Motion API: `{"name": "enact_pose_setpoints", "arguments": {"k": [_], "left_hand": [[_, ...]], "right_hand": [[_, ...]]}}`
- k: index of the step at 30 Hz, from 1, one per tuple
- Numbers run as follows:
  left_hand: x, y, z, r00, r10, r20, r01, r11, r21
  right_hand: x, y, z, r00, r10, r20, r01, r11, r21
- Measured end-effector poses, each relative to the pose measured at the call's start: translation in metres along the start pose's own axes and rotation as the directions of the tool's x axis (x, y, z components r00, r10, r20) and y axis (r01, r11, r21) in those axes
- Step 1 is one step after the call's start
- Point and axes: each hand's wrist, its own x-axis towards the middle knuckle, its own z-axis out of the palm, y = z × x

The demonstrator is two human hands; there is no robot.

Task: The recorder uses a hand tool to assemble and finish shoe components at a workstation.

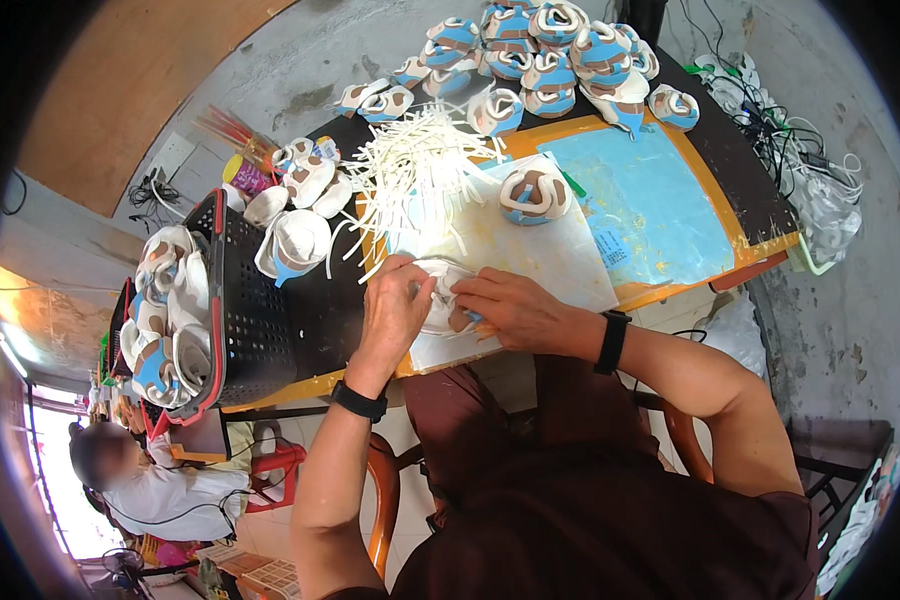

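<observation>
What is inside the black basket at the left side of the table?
The black basket holds stacked shoe pieces in white, brown and blue, piled up to its rim. How deep the pile goes and what lies at the bottom is hidden by the top pieces and the basket wall.

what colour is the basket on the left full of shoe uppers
Black mesh with a red rim, seen in the head view: the basket sits at the table's left end.

Shoe upper [448, 312]: mostly covered by left hand [395, 310] and right hand [515, 312]; shape not readable. Black basket [245, 320]: lower contents hidden behind its wall. Seated person [160, 480] at lower left: face blurred. Cable tangle [800, 170] on bench [310, 310] far end: items too small to tell.
</observation>
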Motion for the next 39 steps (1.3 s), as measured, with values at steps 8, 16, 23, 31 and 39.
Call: {"name": "enact_pose_setpoints", "arguments": {"k": [8,16,23,31,39], "left_hand": [[-0.001,0.004,0.001,1.0,0.003,-0.01,-0.003,0.999,0.036],[-0.003,0.004,0.004,0.998,0.037,-0.056,-0.035,0.999,0.036],[-0.01,0.003,0.001,0.999,0.02,-0.036,-0.019,1.0,0.018],[-0.016,0.008,0.005,0.999,-0.004,-0.037,0.002,0.999,-0.048],[-0.015,0.01,0.011,0.997,-0.07,-0.041,0.07,0.998,0.005]], "right_hand": [[0.001,0.003,0.001,0.994,0.101,0.035,-0.103,0.992,0.072],[0.0,0.006,0.004,0.989,0.105,0.1,-0.12,0.981,0.153],[-0.005,0.003,0.005,0.999,0.018,0.044,-0.021,0.998,0.066],[-0.005,0.003,0.004,1.0,-0.014,0.018,0.012,0.995,0.1],[-0.007,0.001,0.003,0.997,-0.01,-0.076,0.02,0.991,0.13]]}}
